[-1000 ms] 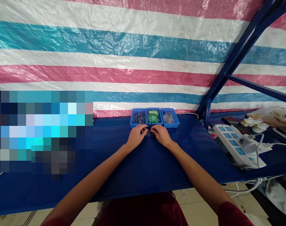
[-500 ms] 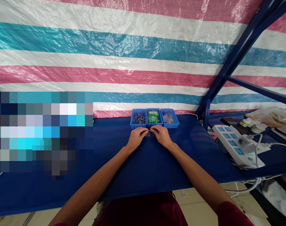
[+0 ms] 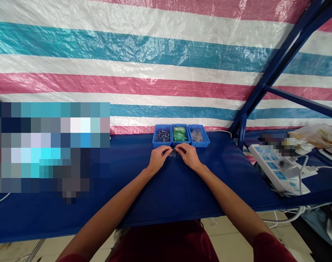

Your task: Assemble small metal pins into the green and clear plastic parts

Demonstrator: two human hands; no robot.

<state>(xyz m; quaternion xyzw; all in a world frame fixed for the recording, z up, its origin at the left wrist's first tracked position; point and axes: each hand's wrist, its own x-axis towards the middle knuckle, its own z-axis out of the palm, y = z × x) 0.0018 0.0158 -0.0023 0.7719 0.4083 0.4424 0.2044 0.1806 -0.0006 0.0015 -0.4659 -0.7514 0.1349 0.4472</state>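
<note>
My left hand and my right hand pinch a thin wire before three blue parts bins, both grips closed; the next move calls for steady fingers.

A makeshift assembly workshop: the blue-covered worktop stands against a striped tarpaulin on a blue steel frame, carrying three blue parts bins and a power strip.

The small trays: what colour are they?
The trays are blue, clearest in the head view.

view: head-worn | faces: forward, down | range: close above blue table
</note>
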